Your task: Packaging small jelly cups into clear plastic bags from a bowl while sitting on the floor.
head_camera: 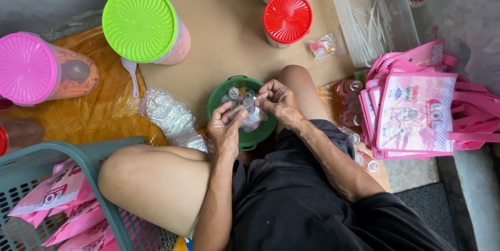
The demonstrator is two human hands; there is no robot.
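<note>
1. A small clear bag point(249, 106) is held between both hands directly over the green bowl point(223, 93), which serves as the landmark here.
2. The left hand point(225, 128) is closed on the bag's near-left end, over the bowl's near-left rim.
3. The right hand point(277, 100) is pinched narrowly on the bag's far-right end, over the bowl's right rim.
4. The bag's long axis is seen to run from near-left to far-right across the bowl; neither hand is clearly nearer, as both touch it.
5. Small capped items point(234, 93) are seen inside the bowl, beneath the bag.
6. A crumpled plastic sheet point(166, 113) lies left of the bowl; a red-lidded jar point(287, 17) stands beyond it.
</note>
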